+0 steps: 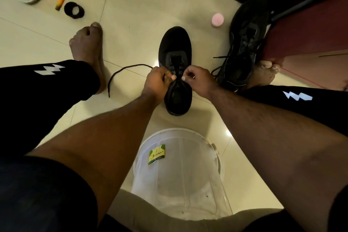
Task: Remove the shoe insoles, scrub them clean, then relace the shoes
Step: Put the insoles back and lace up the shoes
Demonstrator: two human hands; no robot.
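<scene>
Both hands worked together: my left hand (157, 79) and right hand (197, 79) each pinched the lace (122, 73) over the black shoe (175, 47) | second shoe (243, 43) lay just right of them | clear bucket (178, 171) stood nearer me | pale tiled floor (131, 15).

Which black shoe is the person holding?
The black shoe in the middle, gripped by left hand and right hand. The other black shoe lies untouched.
</scene>
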